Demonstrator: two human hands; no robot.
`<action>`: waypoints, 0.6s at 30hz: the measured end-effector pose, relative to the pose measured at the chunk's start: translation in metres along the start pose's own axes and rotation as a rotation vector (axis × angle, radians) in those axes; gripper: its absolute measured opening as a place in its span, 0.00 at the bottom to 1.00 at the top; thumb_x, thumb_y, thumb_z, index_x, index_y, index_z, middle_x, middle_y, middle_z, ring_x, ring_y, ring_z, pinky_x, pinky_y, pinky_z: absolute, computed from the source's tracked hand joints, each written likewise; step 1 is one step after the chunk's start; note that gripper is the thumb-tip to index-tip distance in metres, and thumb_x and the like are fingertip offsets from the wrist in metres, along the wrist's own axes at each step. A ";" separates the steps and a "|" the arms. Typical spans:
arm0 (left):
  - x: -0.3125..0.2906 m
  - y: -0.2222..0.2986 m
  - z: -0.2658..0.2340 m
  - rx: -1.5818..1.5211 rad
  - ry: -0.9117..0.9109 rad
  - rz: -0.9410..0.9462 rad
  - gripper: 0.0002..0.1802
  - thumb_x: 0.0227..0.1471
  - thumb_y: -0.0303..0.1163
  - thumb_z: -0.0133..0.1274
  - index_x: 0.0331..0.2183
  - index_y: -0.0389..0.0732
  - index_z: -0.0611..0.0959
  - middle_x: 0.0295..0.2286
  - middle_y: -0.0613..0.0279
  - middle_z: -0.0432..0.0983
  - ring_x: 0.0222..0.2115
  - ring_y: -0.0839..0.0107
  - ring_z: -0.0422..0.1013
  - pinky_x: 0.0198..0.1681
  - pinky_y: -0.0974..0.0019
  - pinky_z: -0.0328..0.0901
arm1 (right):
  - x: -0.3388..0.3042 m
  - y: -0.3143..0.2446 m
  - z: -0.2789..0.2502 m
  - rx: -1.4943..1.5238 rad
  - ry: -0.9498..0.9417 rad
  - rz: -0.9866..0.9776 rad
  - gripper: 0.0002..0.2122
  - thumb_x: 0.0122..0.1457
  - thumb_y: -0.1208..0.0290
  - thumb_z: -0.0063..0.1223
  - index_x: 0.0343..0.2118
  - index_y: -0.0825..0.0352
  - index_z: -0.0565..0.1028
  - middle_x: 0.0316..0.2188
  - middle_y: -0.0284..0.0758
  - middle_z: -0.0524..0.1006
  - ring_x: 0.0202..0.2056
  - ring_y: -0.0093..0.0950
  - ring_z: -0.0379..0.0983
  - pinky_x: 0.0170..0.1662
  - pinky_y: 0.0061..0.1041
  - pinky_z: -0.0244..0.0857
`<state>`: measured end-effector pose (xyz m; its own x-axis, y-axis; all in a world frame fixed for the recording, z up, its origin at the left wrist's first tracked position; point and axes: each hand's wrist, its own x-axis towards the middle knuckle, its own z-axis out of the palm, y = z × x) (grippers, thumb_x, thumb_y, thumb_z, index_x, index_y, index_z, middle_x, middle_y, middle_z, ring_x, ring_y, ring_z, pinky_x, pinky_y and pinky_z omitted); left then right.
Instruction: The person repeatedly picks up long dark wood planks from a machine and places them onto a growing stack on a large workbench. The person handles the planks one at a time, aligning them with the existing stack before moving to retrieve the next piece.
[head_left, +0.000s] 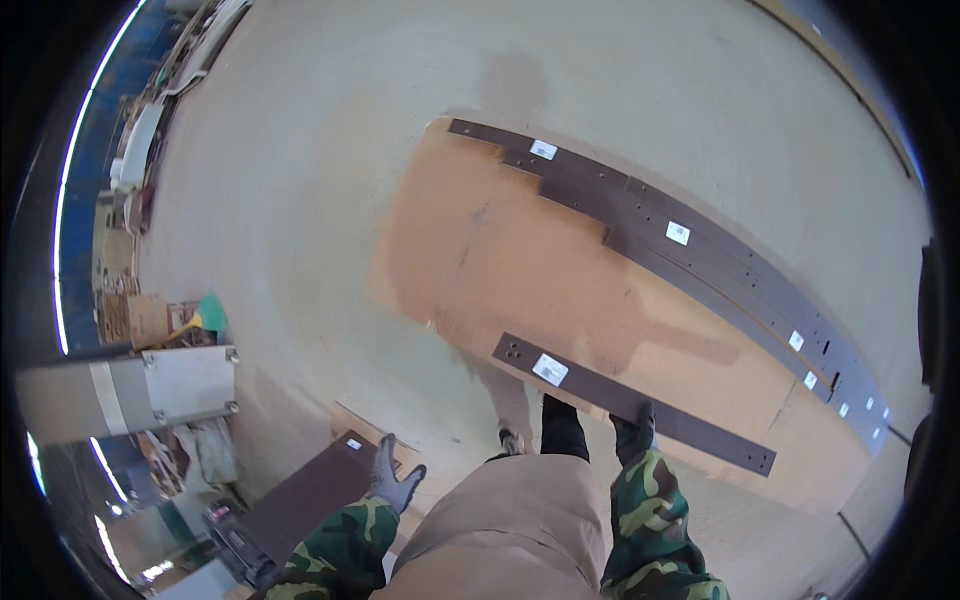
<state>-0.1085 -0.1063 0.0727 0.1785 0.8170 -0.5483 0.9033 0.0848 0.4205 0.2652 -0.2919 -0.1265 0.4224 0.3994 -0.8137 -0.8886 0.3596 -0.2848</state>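
My right hand (632, 434), in a dark grey glove, grips the near long edge of a narrow dark brown board (655, 415). That board has a white label and small holes towards its ends, and lies over the near edge of a large cardboard sheet (470, 230). My left hand (396, 480), gloved in grey, is empty with thumb and fingers apart. It is beside a wider dark brown panel (310, 500) at the lower left. Along the far side of the cardboard lie several dark brown boards (640, 205) of differing lengths, with white labels and drilled holes.
A grey-white case or cart (190, 385) stands at the left, with a green and yellow tool (208, 315) behind it. Stacked cardboard and panels (125, 310) line the left wall. Pale floor (300, 180) surrounds the cardboard. A dark machine part (238, 545) sits at the lower left.
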 end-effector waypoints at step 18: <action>-0.255 -0.215 -0.244 0.306 1.270 -0.775 0.58 0.35 0.54 0.61 0.59 0.39 0.50 0.58 0.46 0.45 0.60 0.48 0.39 0.59 0.42 0.34 | -0.101 0.166 0.159 -0.642 -0.656 0.491 0.27 0.56 0.54 0.49 0.50 0.73 0.66 0.48 0.43 0.69 0.48 0.35 0.65 0.55 0.30 0.58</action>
<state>-0.4431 -0.1939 0.2982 -0.6632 0.5764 0.4774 0.6861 0.7230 0.0801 0.1033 -0.1383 -0.0107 -0.1678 0.8300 -0.5319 -0.8359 -0.4058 -0.3695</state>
